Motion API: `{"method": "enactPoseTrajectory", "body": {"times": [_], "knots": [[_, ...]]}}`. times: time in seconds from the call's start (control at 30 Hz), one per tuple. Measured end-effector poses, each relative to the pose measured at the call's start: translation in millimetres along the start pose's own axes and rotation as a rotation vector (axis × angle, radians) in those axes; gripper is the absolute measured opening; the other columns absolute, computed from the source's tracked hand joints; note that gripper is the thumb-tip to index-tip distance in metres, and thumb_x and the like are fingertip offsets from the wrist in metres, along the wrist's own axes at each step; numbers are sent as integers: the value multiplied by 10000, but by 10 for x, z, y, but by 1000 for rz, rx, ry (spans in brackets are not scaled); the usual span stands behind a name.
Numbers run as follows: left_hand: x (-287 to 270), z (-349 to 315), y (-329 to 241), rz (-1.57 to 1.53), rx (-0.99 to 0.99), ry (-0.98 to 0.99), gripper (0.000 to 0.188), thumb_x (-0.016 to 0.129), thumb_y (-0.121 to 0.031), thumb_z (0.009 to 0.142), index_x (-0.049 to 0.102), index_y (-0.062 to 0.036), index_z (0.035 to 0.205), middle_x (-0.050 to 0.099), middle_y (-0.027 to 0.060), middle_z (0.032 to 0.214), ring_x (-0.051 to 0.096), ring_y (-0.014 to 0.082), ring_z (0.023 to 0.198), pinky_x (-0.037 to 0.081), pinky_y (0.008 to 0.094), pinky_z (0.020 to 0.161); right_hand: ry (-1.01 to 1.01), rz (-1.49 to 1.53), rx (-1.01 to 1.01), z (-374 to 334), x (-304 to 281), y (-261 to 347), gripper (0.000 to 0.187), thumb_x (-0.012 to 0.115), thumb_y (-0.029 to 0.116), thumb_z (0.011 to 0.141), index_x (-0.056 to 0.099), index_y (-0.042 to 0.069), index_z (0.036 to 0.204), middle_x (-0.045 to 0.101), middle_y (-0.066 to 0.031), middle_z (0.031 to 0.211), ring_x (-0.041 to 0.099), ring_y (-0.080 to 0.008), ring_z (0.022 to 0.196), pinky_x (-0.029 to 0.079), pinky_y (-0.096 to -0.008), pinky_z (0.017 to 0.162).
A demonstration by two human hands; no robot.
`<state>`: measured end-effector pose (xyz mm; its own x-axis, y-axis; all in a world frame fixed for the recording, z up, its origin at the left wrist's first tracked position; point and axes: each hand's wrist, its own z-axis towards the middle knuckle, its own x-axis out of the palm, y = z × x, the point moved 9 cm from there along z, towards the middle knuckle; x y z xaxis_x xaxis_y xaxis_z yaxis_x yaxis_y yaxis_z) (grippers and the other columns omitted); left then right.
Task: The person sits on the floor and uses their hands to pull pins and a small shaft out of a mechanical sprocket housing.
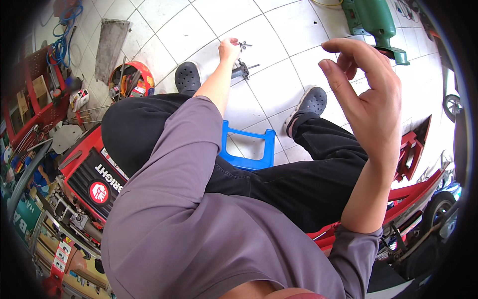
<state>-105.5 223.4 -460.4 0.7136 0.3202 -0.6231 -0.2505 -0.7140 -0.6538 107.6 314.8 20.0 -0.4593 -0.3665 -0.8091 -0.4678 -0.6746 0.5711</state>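
Out in front, between my feet, my left hand (229,50) is down near the tiled floor with its fingers curled. It is right beside some small dark metal parts (243,46); what its fingers hold, if anything, is too small to make out. A little nearer lies a grey metal piece with a thin rod (240,71). My right hand (371,82) is raised high on the right, close to the camera. Its thumb and forefinger are apart, its other fingers loosely bent, and nothing shows in it.
A blue plastic stool (247,162) is between my legs. To the left are a round red container (147,75) of tools, a grey sheet (110,47) and a black-and-red case (94,174). A green machine (376,20) stands at the far right, with red metal frames (412,149) nearer.
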Motion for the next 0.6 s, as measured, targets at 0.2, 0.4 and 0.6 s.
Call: {"method": "enactPoseTrajectory", "body": {"times": [0.2,0.4,0.6], "knots": [[-7,-90,113,-92,3,-66,313,541,-46,760,681,-25,1039,721,133,954,691,254,929,537,340,853,-9,-1,-28,-17,-10,9,157,706,73,836,677,22,982,578,-34,731,521,-126,686,439,-268,676],[-190,-205,74,-5,-4,5,290,667,-172,766,686,-41,1025,717,112,952,690,235,927,536,335,829,42,57,101,-6,3,-73,159,700,107,859,680,31,998,571,-35,728,530,-122,691,442,-253,646],[-97,-603,141,401,171,472,479,690,-356,728,660,-93,1127,703,121,1046,682,231,953,528,336,818,14,62,37,-41,-89,-39,170,665,163,897,668,17,986,625,-81,778,589,-170,722,474,-285,684]]}}
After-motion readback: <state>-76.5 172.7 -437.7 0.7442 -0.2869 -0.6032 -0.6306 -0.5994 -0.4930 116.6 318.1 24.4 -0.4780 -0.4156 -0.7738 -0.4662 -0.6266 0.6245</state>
